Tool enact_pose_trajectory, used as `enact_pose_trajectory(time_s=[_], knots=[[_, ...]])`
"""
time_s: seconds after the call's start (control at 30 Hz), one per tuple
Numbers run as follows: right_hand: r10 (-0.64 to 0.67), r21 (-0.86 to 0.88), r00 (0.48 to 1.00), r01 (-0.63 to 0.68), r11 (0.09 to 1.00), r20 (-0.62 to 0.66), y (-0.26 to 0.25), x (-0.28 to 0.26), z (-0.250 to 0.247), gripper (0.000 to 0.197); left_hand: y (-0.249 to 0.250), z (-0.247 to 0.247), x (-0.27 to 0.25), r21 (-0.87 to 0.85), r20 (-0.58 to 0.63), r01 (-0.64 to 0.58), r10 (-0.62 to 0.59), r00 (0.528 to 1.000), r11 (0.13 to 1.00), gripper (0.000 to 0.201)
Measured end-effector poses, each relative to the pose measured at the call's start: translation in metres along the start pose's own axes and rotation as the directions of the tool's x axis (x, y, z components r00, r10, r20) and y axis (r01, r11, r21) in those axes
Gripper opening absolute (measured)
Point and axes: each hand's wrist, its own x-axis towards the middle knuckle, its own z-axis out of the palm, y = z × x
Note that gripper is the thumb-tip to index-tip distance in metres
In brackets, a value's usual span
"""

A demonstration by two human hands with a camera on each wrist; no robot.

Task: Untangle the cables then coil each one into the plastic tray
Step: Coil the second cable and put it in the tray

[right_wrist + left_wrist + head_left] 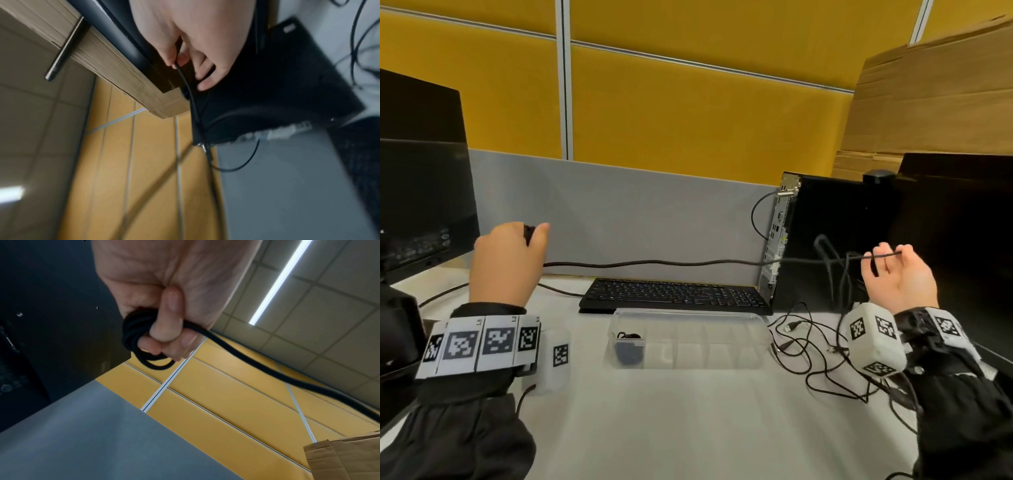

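A thick black cable stretches in the air between both hands, above the keyboard. My left hand is raised at the left and grips several coiled loops of that cable, fingers curled round them. My right hand is raised at the right, palm up, pinching the same cable between thumb and fingertips. A clear plastic tray with several compartments lies in front of the keyboard; its leftmost compartment holds a coiled black cable. A tangle of thin black cables lies on the desk below the right hand.
A black keyboard sits behind the tray. A black computer tower stands at the right with cables plugged in. Monitors flank both sides. Cardboard leans at the back right. A grey partition closes the desk's rear.
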Motion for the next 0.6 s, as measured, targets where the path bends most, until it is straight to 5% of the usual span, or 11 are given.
enact_pose_trajectory(time_s=[0.1,0.17,0.2,0.3,0.37,0.47,0.6], knots=[[-0.07,-0.302,0.98,0.01,0.953,-0.189,0.016,0.005,0.007,0.054,-0.008,-0.002,0.003,0.02,-0.022,-0.005,0.005,1.0,1.0,0.048],[-0.138,-0.56,0.982,0.041,0.827,-0.132,0.023,0.006,-0.002,0.04,-0.014,-0.005,0.006,0.038,-0.051,-0.003,0.004,0.999,0.999,0.049],[-0.191,-0.755,0.981,0.1,0.648,-0.033,0.03,-0.003,-0.006,0.034,-0.014,-0.006,0.006,0.044,-0.062,-0.007,0.01,0.998,0.999,0.049],[-0.08,-0.968,0.988,0.146,0.204,0.132,0.045,-0.003,-0.018,0.035,-0.017,-0.008,0.008,0.046,-0.091,-0.004,0.009,0.996,0.999,0.049],[0.092,-0.964,0.978,0.203,-0.17,0.19,0.05,-0.007,-0.028,0.041,-0.024,-0.01,0.011,0.055,-0.117,0.002,0.004,0.993,0.999,0.052],[0.384,-0.722,0.923,0.285,-0.63,0.029,0.049,-0.016,-0.036,0.054,-0.047,-0.01,0.018,0.05,-0.155,0.005,0.003,0.988,0.999,0.056],[0.45,-0.49,0.889,0.355,-0.796,-0.087,0.047,-0.019,-0.041,0.06,-0.109,0.004,0.038,0.022,-0.193,0.067,-0.062,0.979,0.997,0.064]])
